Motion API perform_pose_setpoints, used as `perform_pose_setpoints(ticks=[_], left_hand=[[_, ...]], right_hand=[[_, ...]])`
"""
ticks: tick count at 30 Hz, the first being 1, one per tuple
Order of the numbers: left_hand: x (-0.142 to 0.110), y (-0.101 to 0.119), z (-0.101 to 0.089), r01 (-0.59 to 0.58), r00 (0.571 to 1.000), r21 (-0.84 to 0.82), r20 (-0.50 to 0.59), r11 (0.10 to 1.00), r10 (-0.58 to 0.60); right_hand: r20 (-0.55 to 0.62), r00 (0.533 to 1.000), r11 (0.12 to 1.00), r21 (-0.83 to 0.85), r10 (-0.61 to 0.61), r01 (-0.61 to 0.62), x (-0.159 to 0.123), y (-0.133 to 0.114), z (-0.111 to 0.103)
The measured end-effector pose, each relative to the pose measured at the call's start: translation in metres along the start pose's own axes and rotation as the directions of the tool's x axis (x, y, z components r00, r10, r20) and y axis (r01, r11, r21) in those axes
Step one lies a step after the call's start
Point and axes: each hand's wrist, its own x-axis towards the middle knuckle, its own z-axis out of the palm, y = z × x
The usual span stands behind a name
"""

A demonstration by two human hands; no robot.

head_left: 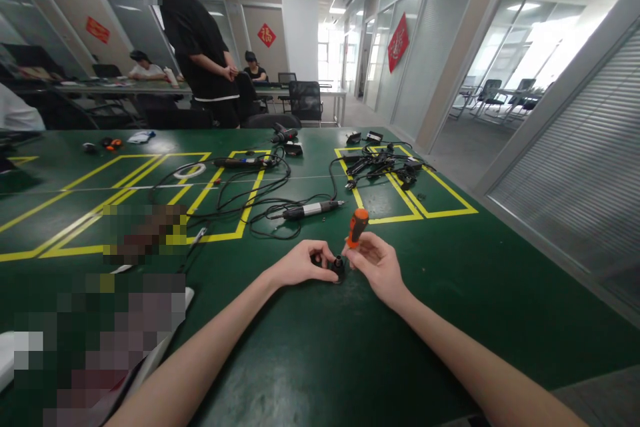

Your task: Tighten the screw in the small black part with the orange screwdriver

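Note:
On the green table, my left hand (pixel 306 263) pinches a small black part (pixel 339 267) between thumb and fingers. The part stands on the tabletop with a short round stub on top; its exact kind is too small to make out. Just right of it, my right hand (pixel 379 263) is closed on a screwdriver (pixel 357 227) with an orange and black handle. The handle points up and leans slightly right. Its shaft and tip are hidden behind my fingers, so I cannot tell whether the tip touches the black part.
An electric screwdriver (pixel 311 209) with a cable lies beyond my hands, another (pixel 245 162) further left. Black cabled parts (pixel 383 165) pile up inside yellow tape at the right. A drill (pixel 284 133) lies at the back. A person (pixel 200 40) stands across the table.

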Motion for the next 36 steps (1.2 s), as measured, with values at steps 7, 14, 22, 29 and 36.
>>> perform_pose_setpoints(ticks=[7,14,22,29,36], left_hand=[[-0.0010,0.0032,0.0007,-0.038,0.999,0.044,0.005,0.998,0.038],[-0.0009,0.0049,0.0024,-0.051,0.999,0.102,0.013,0.993,0.050],[0.0010,0.0009,0.0037,-0.057,0.997,0.144,-0.037,0.988,0.063],[0.0006,0.0032,0.0032,-0.060,0.998,0.165,-0.023,0.984,0.064],[0.0001,0.0037,0.0058,-0.058,0.996,0.142,-0.061,0.988,0.067]], right_hand=[[0.019,0.999,0.998,-0.057,-0.028,0.029,0.0027,-0.0014,-0.0008],[0.034,0.999,1.000,0.010,0.008,-0.009,0.0045,0.0016,-0.0027],[0.047,0.999,0.999,-0.033,-0.011,0.012,0.0057,-0.0005,-0.0027],[0.041,0.999,1.000,0.005,-0.013,0.013,0.0044,0.0017,-0.0034],[0.020,0.998,0.996,-0.066,-0.053,0.054,0.0057,-0.0009,-0.0038]])
